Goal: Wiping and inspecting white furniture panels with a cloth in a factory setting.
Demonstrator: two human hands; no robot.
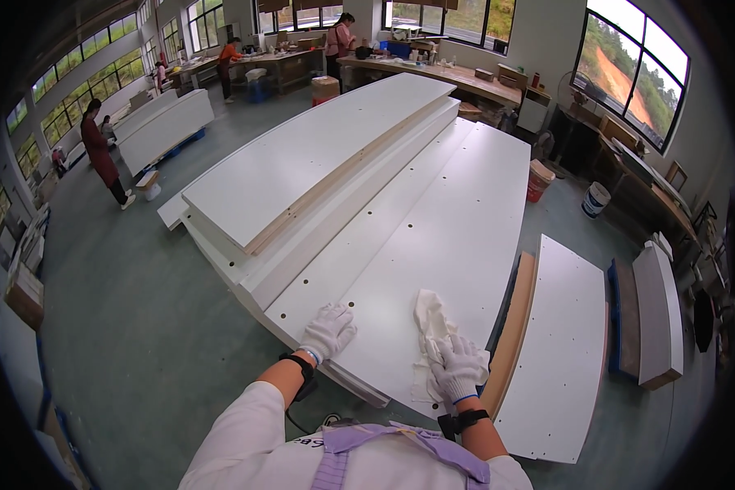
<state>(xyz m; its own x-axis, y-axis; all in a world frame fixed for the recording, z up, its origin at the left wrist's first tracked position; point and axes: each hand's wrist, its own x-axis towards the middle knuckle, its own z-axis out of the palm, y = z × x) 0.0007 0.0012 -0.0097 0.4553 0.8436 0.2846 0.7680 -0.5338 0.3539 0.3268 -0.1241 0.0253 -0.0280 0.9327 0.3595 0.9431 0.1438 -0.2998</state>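
Note:
Wearing a white knit glove, my left hand (328,332) rests on the near left edge of a white panel (433,237), close to two of its small dark holes. Its fingers lie on the surface and hold nothing. My right hand (461,366), also gloved, presses a crumpled white cloth (433,317) onto the same panel near its right front corner. The cloth spreads ahead of the fingers and to their left; the glove hides part of it. A second white panel (318,155) with a bare wood edge lies higher, on the left of the stack.
More drilled white panels (555,351) lie on a low stack at the right, with another panel stack (660,314) beyond. A red bucket (539,181) and a white bucket (596,199) stand on the floor. Workbenches (465,79) line the windows. Several people work farther off.

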